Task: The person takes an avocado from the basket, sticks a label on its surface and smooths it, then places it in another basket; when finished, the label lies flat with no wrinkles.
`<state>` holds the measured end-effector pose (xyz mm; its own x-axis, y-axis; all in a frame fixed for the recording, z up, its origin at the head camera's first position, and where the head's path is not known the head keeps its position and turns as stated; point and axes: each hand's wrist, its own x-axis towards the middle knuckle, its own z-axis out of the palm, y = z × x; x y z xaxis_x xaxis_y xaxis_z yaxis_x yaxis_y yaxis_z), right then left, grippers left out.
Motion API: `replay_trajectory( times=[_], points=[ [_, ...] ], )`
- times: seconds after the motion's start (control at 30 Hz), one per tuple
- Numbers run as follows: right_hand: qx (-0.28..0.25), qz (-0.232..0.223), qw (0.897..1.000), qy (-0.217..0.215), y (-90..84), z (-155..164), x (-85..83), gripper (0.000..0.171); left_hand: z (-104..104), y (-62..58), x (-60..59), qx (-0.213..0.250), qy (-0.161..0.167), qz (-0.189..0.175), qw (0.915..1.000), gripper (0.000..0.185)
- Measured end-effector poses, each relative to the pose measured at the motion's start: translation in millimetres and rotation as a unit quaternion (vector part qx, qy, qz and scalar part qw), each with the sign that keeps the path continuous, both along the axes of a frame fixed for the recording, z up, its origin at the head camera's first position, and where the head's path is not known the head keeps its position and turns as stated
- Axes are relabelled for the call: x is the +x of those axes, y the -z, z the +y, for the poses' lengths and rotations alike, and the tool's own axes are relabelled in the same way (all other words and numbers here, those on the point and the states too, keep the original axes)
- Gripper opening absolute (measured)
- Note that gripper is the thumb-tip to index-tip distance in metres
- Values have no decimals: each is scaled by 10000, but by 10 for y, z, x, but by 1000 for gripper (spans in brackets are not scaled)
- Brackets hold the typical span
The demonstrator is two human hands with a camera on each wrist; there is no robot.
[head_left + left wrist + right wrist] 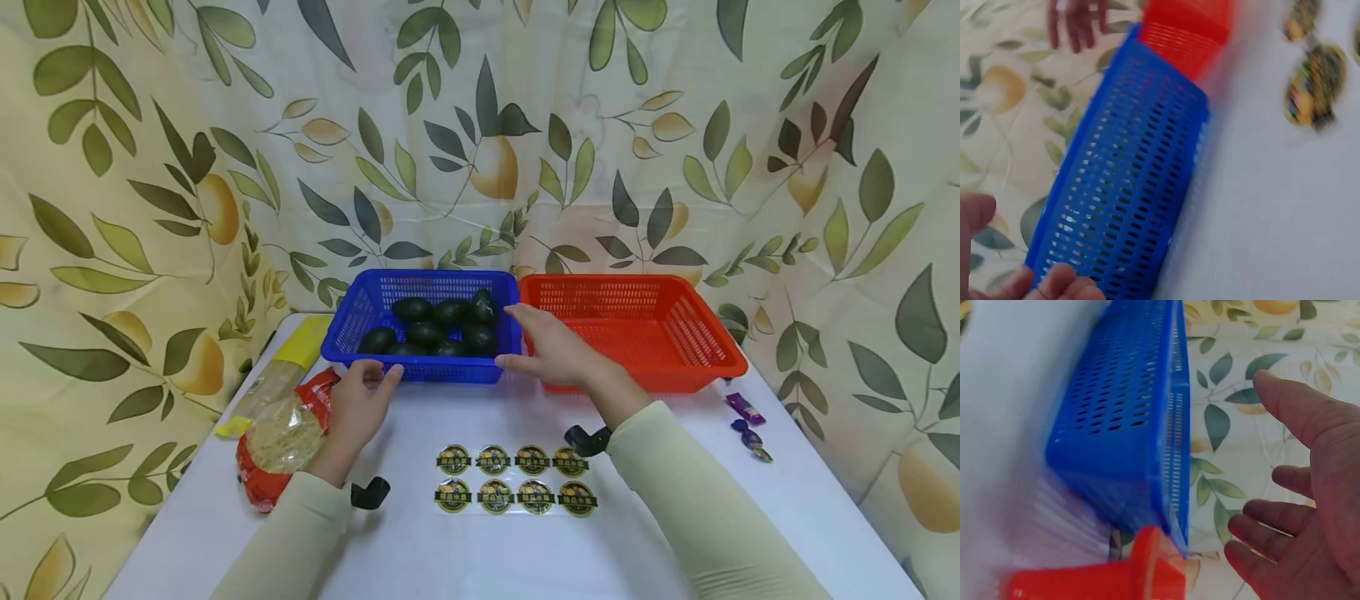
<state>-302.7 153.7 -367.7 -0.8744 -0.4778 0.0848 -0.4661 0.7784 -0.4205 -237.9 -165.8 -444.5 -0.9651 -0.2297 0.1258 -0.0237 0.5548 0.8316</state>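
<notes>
A blue basket (420, 371) (1129, 187) (1122, 406) stands at the table's back middle with several dark avocados (438, 325) inside. A red basket (600, 281) (1185, 31) (1085, 581) stands beside it on the right, with nothing in it. My left hand (378, 373) (1016, 250) is at the blue basket's front left, its fingers relaxed and the fingertips close against the front wall. At the basket's right front corner my right hand (525, 342) (1260, 469) is spread, with its thumb low and its fingers by the rim, gripping nothing.
A clear sheet of round gold stickers (517, 482) (1310, 94) lies on the white table near me. A red-edged noodle packet (285, 433) and a yellow packet (288, 371) lie at the left. Two purple wrappers (746, 410) lie at the right edge. A leaf-print curtain (480, 150) surrounds the table.
</notes>
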Motion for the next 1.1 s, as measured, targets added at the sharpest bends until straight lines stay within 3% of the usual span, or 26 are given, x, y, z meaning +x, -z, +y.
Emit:
replay_trajectory(
  times=[0.1,0.23,0.3,0.4,0.5,0.67,0.9,1.1],
  points=[
    [-349,-402,9986,49,-58,-86,-180,92,-75,14,-62,1017,-248,-585,9928,59],
    [-538,-764,9955,124,-99,-177,-403,87,-148,21,-142,2206,-257,-1206,9675,63],
    [-604,-941,9937,122,-104,-225,-505,83,-177,27,-174,2798,-225,-1330,9505,64],
    [-557,-1162,9916,52,-94,-305,-660,77,-216,32,-222,3754,-290,-1332,9168,67],
    [-379,-1268,9912,-80,-67,-395,-820,70,-249,35,-271,4399,-448,-1231,8884,65],
    [-135,-1518,9875,-390,-18,-543,-1042,56,-294,46,-316,4658,-541,-1109,8762,50],
    [393,-1826,9800,-686,51,-675,-1291,56,-350,70,-355,4998,-679,-995,8577,25],
    [885,-2235,9697,-422,98,-756,-1425,56,-394,81,-406,5092,-707,-857,8534,16]
  ],
)
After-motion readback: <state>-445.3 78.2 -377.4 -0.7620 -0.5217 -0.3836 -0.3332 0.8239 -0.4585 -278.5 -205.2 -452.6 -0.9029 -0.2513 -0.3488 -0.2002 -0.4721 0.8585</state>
